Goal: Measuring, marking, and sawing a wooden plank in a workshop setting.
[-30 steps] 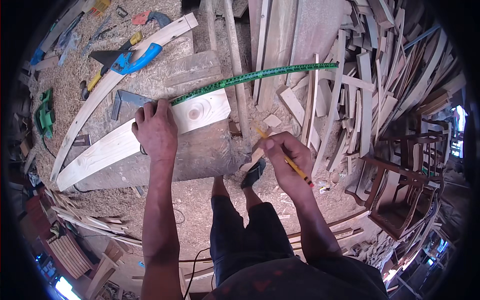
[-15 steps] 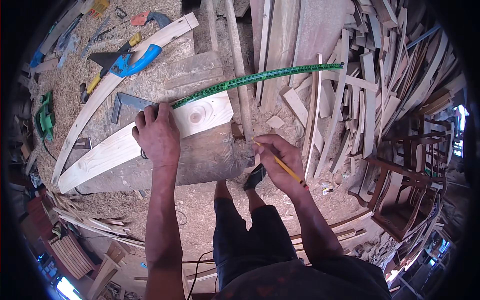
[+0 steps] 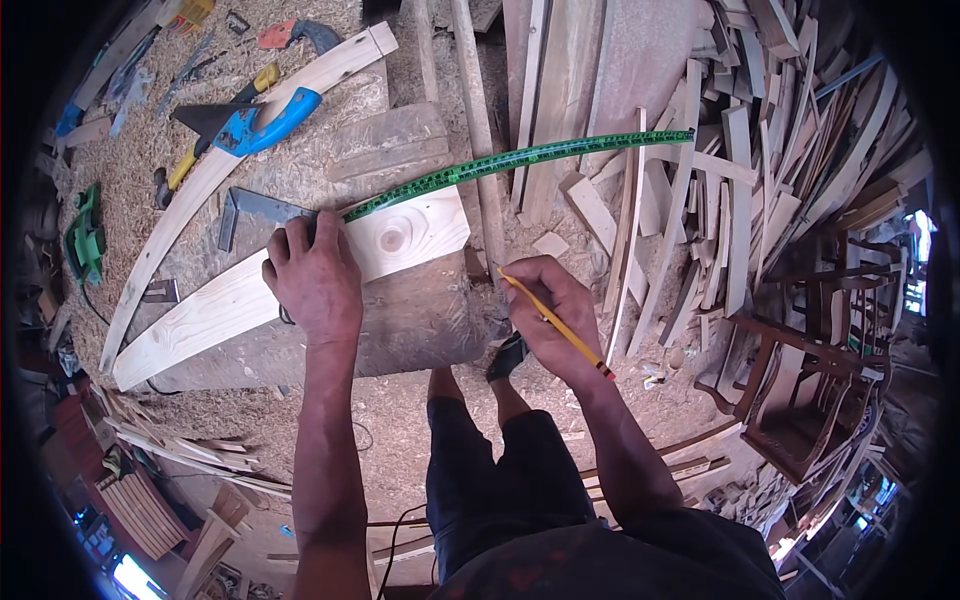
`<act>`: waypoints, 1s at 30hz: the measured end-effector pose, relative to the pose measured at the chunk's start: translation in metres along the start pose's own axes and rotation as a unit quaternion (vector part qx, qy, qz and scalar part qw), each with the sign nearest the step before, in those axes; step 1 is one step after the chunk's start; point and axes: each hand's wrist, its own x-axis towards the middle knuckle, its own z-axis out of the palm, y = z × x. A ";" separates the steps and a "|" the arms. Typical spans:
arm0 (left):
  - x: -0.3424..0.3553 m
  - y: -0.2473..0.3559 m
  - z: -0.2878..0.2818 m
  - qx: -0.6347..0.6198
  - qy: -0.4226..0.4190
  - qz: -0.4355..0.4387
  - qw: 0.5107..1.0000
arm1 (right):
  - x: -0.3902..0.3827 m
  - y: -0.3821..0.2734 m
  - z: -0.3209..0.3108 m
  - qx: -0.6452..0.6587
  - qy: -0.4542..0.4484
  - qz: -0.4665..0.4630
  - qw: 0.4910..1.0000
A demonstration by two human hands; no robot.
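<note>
My left hand point(image 3: 318, 280) is closed around a tape measure whose case is mostly hidden under the palm and fingers. Its green blade point(image 3: 520, 157) runs out in a shallow arc, passes along the far edge of a pale wooden board point(image 3: 425, 225) and ends in mid-air to the right. That board, with a knot near its wide end, lies slantwise on the work block point(image 3: 415, 315) beneath the left hand. In my right hand point(image 3: 553, 310), just right of the block, a yellow pencil point(image 3: 560, 328) is gripped with its tip pointing up and left.
Beyond the board lie a metal square point(image 3: 262, 207), a blue-handled saw point(image 3: 265, 125), a yellow-handled hammer point(image 3: 190, 165) and a curved plank point(image 3: 165, 240). A green power tool point(image 3: 86, 235) sits far left. Wood offcuts point(image 3: 735, 210) pile up at right, near a dark wooden chair point(image 3: 800, 400).
The pencil and my right hand have shifted slightly left and away from me. The blade's free end sits a touch farther right and lower. My left hand stays nearly in place.
</note>
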 end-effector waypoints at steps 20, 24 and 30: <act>0.001 0.003 0.007 0.003 0.014 0.000 1.000 | 0.048 0.002 0.016 -0.039 0.050 -0.178 0.982; 0.000 0.004 0.008 0.006 0.012 -0.001 1.000 | 0.074 -0.001 0.024 -0.128 0.050 -0.255 0.957; 0.000 0.002 0.006 0.003 0.013 -0.002 1.000 | 0.080 -0.003 0.036 -0.120 0.031 -0.217 0.968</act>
